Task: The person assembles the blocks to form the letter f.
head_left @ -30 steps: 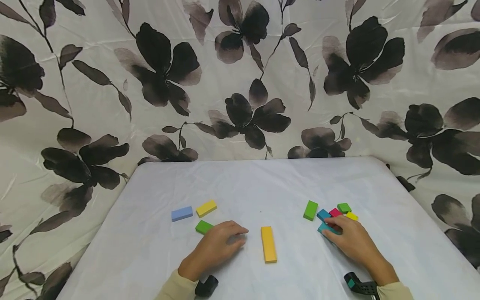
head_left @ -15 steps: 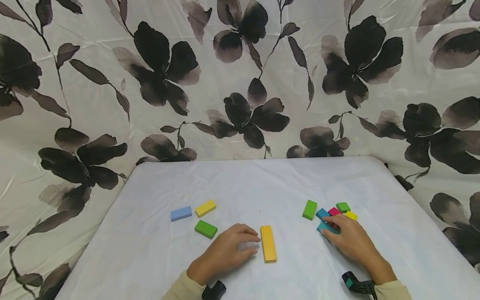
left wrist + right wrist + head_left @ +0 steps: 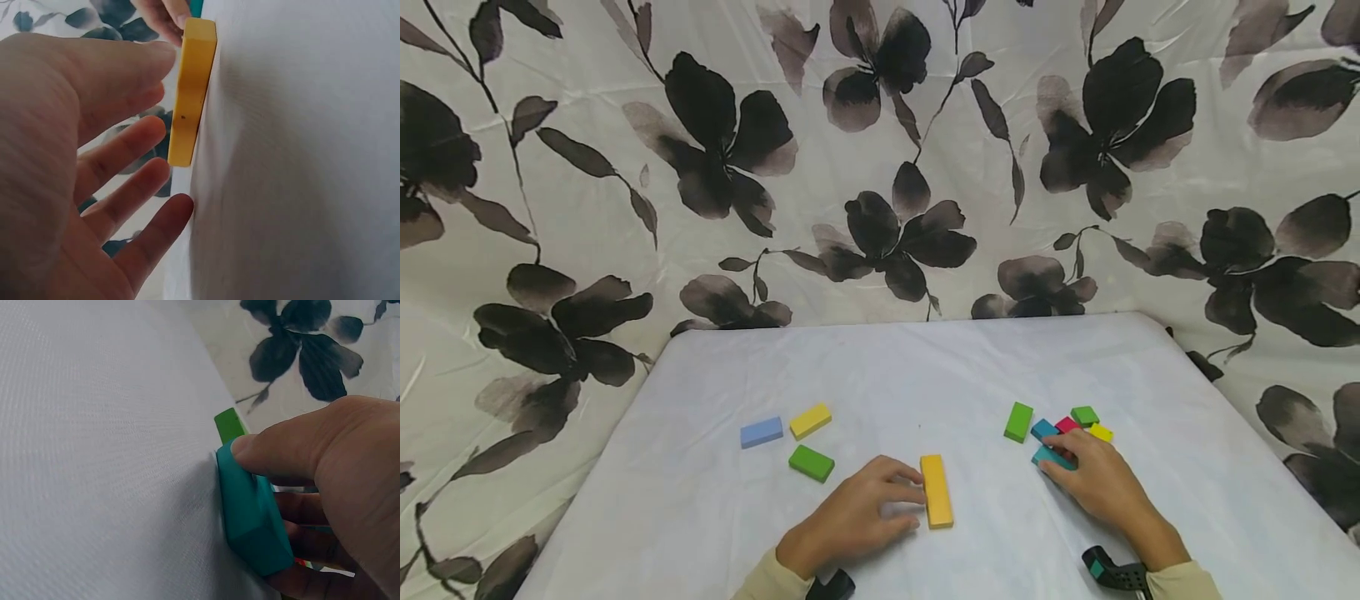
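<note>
So, left hand [image 3: 861,510] right beside the long yellow block [image 3: 937,492], right hand [image 3: 1101,482] pinching the teal block [image 3: 244,503]

Left hand's got its fingers spread, clear gaps between them, with the tips facing the left long side of the long yellow block. Hard to tell whether any fingertip actually touches it. The block lies on the white table [image 3: 880,375] between the two hands, its long side running away from the person.

Over on the right, the thumb is on the teal block and the fingers are round the other side, partly hidden, so can't say how many of them make contact. Just past that hand there's a little bunch: a dark blue block [image 3: 1044,430], a red block [image 3: 1067,425], a small green block [image 3: 1085,416] and a small yellow block [image 3: 1101,432]. A bigger green block [image 3: 1018,422] sits just left of the bunch.

Beyond the left hand, there's a light blue block [image 3: 762,432], a shorter yellow block [image 3: 810,422] and another green block [image 3: 812,463], loosely grouped. Floral cloth [image 3: 970,167] hangs behind the table
</note>
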`<move>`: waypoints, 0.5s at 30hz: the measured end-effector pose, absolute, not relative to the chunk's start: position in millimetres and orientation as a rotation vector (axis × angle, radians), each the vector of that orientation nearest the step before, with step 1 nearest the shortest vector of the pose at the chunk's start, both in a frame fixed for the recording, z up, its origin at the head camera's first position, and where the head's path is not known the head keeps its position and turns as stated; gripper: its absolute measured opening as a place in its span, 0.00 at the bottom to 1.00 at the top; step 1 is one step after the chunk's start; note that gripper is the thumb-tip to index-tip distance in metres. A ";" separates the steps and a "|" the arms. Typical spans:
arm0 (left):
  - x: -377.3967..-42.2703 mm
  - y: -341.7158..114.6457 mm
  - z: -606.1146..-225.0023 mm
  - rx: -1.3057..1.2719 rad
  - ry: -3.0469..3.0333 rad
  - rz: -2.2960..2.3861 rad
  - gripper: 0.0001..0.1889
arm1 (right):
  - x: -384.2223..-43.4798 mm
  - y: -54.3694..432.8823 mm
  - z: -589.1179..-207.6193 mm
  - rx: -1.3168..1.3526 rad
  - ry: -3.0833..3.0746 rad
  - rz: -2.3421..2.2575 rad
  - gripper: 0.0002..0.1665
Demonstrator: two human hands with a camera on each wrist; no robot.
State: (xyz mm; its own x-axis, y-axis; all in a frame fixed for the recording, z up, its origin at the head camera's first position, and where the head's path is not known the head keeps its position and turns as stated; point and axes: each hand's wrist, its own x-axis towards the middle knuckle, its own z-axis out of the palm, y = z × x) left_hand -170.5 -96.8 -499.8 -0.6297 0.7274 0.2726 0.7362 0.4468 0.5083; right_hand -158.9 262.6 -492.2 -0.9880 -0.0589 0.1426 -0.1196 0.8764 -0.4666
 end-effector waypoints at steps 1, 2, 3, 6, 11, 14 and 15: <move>-170.1 -97.3 -500.6 -1.352 -2.655 -0.950 0.13 | -159.2 261.8 -492.9 0.148 -2.914 0.734 0.22; -169.7 -97.8 -501.2 -1.361 -2.646 -0.955 0.12 | -159.4 260.9 -493.5 0.158 -2.907 0.726 0.22; -169.6 -98.1 -501.8 -1.368 -2.634 -0.961 0.12 | -159.7 260.1 -494.0 0.168 -2.899 0.716 0.22; -169.6 -97.8 -503.6 -1.392 -2.609 -0.977 0.12 | -159.8 258.2 -494.5 0.187 -2.880 0.695 0.22; -170.6 -91.3 -505.0 -1.407 -2.622 -1.009 0.11 | -158.1 259.0 -494.8 0.179 -2.881 0.673 0.22; -172.2 -87.3 -501.2 -1.402 -2.630 -0.982 0.11 | -158.5 259.9 -494.5 0.188 -2.869 0.683 0.23; -171.9 -86.2 -500.5 -1.401 -2.632 -0.971 0.11 | -158.3 259.8 -494.7 0.192 -2.869 0.689 0.23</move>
